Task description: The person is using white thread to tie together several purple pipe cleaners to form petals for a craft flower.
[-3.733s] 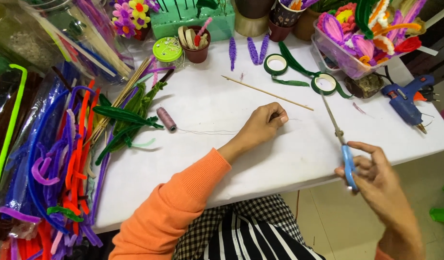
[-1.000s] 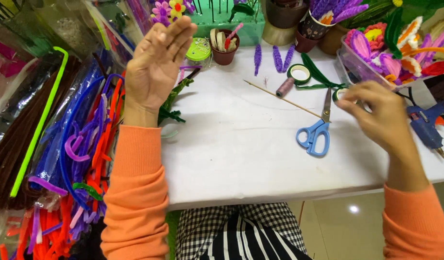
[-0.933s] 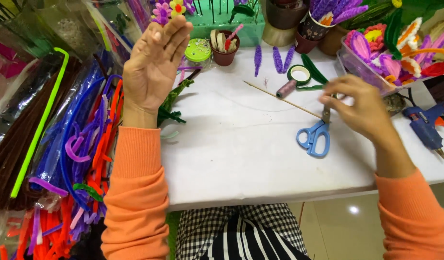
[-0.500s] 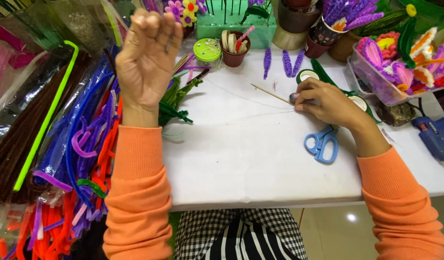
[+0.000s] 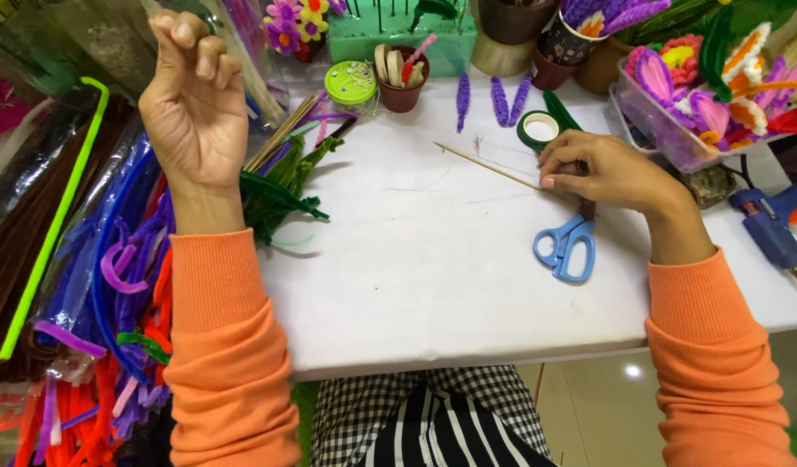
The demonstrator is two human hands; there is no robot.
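Note:
My left hand is raised above the pile of pipe cleaners at the left. Its fingers are curled, with thumb and forefinger pinched together, and I can make out nothing between them. My right hand rests on the white table, curled over a small thread spool that is almost hidden under the fingers. A thin wooden stick runs out from under that hand toward the left. Blue-handled scissors lie just below the hand. A green tape roll sits just above it.
Long pipe cleaners in many colours are heaped at the left, with green ones at the table's edge. Pots, purple pieces and a green foam block line the back. A clear box of flowers and a blue glue gun sit at the right.
My left hand rose from the table and went from spread open to curled and pinched. My right hand put the scissors down, reached to the spool by the tape roll and closed over it.

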